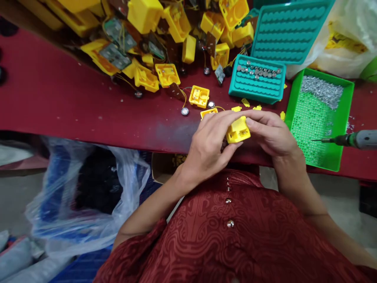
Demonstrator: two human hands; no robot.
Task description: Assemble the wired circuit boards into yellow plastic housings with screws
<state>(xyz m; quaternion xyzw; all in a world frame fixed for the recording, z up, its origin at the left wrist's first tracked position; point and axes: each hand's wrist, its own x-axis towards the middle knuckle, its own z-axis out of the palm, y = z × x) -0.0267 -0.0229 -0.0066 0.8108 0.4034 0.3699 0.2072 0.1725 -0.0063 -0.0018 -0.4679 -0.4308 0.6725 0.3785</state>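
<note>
Between both hands, just over the table's front edge, is a small yellow plastic housing (239,131) with openings on the side facing me. My left hand (207,143) is closed round it, the thumb along its lower edge. The fingers of my right hand (269,131) grip its upper right side, with the thumb against its corner. Just beyond the left hand lies an open yellow housing (209,113), partly covered by the fingers. Farther back sits another open housing (199,96), near small round silver parts on wires (184,111).
A teal box (257,92) holds several button cells, its lid raised. At right, a green tray (347,106) contains many small screws, and a power screwdriver (361,139) reaches over it. Yellow housings and circuit boards (114,57) pile up at the back. A plastic-lined blue crate (53,200) stands below left.
</note>
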